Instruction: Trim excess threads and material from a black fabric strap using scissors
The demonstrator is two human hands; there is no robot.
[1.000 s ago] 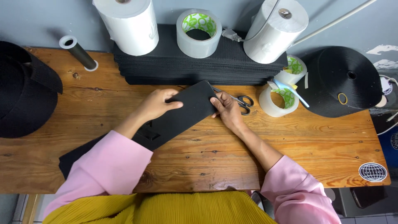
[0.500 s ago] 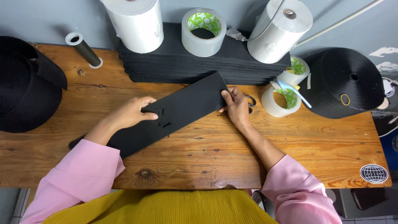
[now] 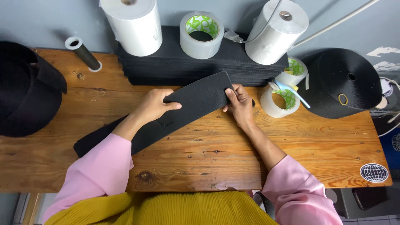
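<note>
Yellow pleated cloth (image 3: pixel 166 210) at the near edge, pink sleeves (image 3: pixel 98 166) above it; both arms reach out over a plank wooden table (image 3: pixel 208 158).

Black strip of ribbed, foam-like sheet (image 3: pixel 183 110) lies slantwise across the table's middle, near end low on the left, far end raised toward the stack at the back. Left hand (image 3: pixel 152 106) closed over the strip's middle, fingers wrapped over the upper edge, thumb side hidden beneath. Right hand (image 3: pixel 239 102) pinching the far end, thumb on top, fingers under the corner. Both grips look snug but not hard.

Handling, by judgement: the strip bows gently between the two hands and does not sag, so probably light and springy, with some stiffness. The ribbed face should give good friction, little risk of slipping. Not fragile, though a hard fold might crease it. Best held as now, one hand mid-length and one at an end, or along the long edges.

Right of the hands: two small tape rolls with green cores (image 3: pixel 281 102), a toothbrush (image 3: pixel 287 89) lying across the nearer one, then a large black spool (image 3: pixel 341 83). Far left, another black roll (image 3: pixel 25 96).

Back row: stack of like black sheets (image 3: pixel 179 66), carrying two white paper rolls (image 3: pixel 135 25) and a wide tape roll (image 3: pixel 202 35). A grey tube (image 3: pixel 83 52) stands to the left.
</note>
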